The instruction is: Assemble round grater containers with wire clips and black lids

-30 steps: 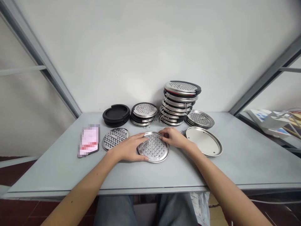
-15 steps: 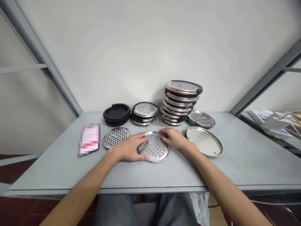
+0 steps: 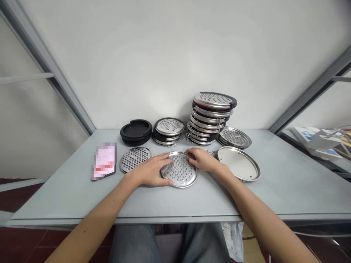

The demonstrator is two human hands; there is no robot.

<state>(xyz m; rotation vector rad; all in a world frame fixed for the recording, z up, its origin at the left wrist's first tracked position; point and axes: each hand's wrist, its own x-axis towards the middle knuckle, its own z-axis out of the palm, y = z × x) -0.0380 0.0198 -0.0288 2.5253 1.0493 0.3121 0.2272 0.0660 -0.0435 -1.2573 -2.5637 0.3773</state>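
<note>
A round metal grater plate (image 3: 181,171) with raised holes lies flat on the table in front of me. My left hand (image 3: 153,170) grips its left side, fingers over the upper left and thumb along the lower rim. At its upper right edge, my right hand (image 3: 201,157) is closed on the rim with curled fingers; the fingertips are partly hidden. To the left lies another perforated grater disc (image 3: 134,159), partly behind my left hand. A shiny plain round metal lid (image 3: 238,164) with small holes rests to the right of my right hand.
Along the wall stand a stack of black rings (image 3: 136,133), a short grater stack (image 3: 169,128), a tall stack with wire clips (image 3: 211,120), and more grater discs (image 3: 235,138). A blurred pink package (image 3: 104,160) lies left. Metal frame posts (image 3: 71,98) flank the table.
The view has shifted very slightly. Both hands stay on the grater plate, and nothing else has visibly moved.
</note>
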